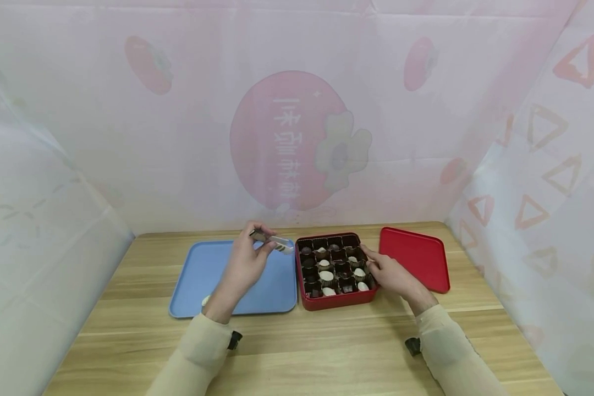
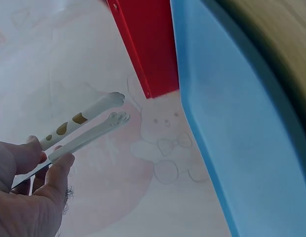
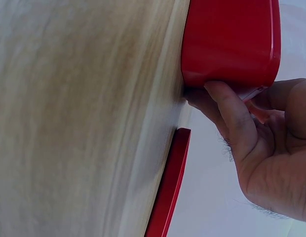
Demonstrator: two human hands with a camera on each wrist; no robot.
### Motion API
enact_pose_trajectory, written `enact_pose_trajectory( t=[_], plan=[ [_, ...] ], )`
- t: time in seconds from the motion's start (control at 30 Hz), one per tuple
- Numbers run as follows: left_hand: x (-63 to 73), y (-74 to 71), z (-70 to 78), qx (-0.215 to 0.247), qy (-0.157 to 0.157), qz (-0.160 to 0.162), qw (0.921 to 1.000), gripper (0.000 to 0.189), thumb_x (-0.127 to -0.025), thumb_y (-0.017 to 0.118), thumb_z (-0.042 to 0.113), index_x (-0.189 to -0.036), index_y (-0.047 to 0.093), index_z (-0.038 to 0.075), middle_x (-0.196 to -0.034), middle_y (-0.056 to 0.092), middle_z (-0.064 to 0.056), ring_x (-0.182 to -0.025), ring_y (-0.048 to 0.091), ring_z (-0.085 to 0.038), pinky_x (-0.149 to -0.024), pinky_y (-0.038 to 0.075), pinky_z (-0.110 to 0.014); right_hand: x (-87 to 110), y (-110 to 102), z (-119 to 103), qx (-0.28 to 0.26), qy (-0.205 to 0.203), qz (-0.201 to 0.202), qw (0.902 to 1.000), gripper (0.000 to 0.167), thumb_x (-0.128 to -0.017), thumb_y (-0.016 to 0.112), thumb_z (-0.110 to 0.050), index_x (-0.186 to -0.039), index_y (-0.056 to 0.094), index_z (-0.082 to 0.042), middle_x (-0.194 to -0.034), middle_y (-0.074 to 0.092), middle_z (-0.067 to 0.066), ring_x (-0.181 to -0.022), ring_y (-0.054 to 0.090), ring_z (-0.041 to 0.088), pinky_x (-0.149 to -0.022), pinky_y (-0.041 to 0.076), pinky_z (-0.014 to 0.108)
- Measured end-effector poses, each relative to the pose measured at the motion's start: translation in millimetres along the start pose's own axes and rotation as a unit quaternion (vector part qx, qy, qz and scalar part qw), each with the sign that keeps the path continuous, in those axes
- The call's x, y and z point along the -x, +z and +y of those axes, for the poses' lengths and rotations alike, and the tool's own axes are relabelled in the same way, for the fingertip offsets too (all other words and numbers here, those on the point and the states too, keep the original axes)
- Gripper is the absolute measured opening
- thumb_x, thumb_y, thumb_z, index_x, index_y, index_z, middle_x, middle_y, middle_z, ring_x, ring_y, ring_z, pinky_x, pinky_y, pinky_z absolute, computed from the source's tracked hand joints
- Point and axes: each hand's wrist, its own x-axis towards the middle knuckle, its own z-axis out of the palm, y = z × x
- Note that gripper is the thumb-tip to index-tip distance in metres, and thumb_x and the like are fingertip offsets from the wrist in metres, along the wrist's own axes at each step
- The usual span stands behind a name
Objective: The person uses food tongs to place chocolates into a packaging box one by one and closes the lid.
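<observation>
My left hand [image 1: 247, 261] holds slim tongs [image 2: 86, 126] above the blue tray [image 1: 272, 286]. Their pale arms end in paw-shaped tips, which stand a little apart with nothing between them. One arm carries brown spots. The tips point toward the red box [image 1: 339, 301], which stands right of the tray. Inside it, a dark divided insert [image 1: 320, 242] holds white and dark egg-shaped pieces in several compartments. With my right hand [image 1: 393, 273] I hold the box by its right side, fingers on the outer wall and thumb up at the rim.
A white piece [image 1: 205, 301] lies at the tray's near left, partly hidden by my left wrist. The red lid [image 1: 416, 256] lies on the wooden table [image 1: 317, 352] right of the box. Printed cloth [image 1: 198, 137] walls in the back and sides.
</observation>
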Motion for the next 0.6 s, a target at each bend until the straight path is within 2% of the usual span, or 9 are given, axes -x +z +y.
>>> enact_pose_trajectory(
  t=[0.3,0.47,0.6],
  plan=[
    [8.8,-27.9,-9.6,-0.011,-0.012,0.014,0.9998,0.037,-0.115,0.07,-0.003,-0.147,0.052,0.001,-0.143,0.073,-0.019,-0.148,0.072,-0.045,-0.123,0.066,-0.057,-0.2,-0.7,0.2,0.004,0.003,-0.005,1.0,0.063,-0.123,0.05,-0.011,-0.184,0.033,-0.007,-0.064,0.038,-0.01,-0.057,0.036,0.01,-0.053,0.037,0.023],
    [13.0,-42.5,-11.6,-0.028,-0.013,0.014,0.9994,0.035,-0.115,0.068,-0.004,-0.146,0.053,0.003,-0.142,0.072,-0.017,-0.15,0.071,-0.044,-0.123,0.066,-0.057,-0.5,-0.8,1.0,0.003,0.002,-0.004,1.0,0.063,-0.123,0.05,-0.011,-0.184,0.033,-0.008,-0.064,0.039,-0.01,-0.057,0.036,0.01,-0.052,0.037,0.023],
    [16.3,-53.6,-9.8,-0.051,-0.008,0.01,0.9986,0.033,-0.115,0.065,-0.008,-0.145,0.054,0.002,-0.14,0.073,-0.018,-0.145,0.073,-0.044,-0.121,0.067,-0.055,-0.7,-0.8,1.5,0.003,0.002,-0.004,1.0,0.063,-0.123,0.05,-0.011,-0.184,0.033,-0.008,-0.064,0.038,-0.01,-0.057,0.035,0.01,-0.053,0.037,0.023]
  ],
)
